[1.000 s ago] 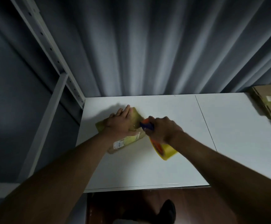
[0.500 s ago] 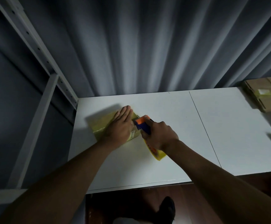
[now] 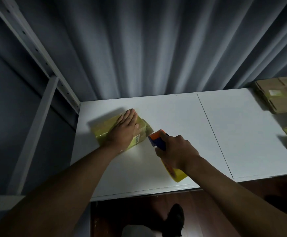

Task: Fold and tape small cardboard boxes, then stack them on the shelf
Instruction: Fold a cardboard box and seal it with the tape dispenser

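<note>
My left hand (image 3: pixel 124 130) presses flat on a small cardboard box (image 3: pixel 105 130) on the white bench (image 3: pixel 182 117); my right hand (image 3: pixel 175 151) grips a tape dispenser (image 3: pixel 157 136) just beside it.

grey curtain (image 3: pixel 156 48), wooden floor (image 3: pixel 224 211), dark shoe (image 3: pixel 174 219)

box top: the left hand (image 3: pixel 124 130) is covering most of the small cardboard box (image 3: pixel 103 129)
tape dispenser (image 3: pixel 158 140): the right hand (image 3: pixel 176 151) is hiding its handle
flat cardboard stack (image 3: pixel 283 94): the right edge is cutting it off
</note>
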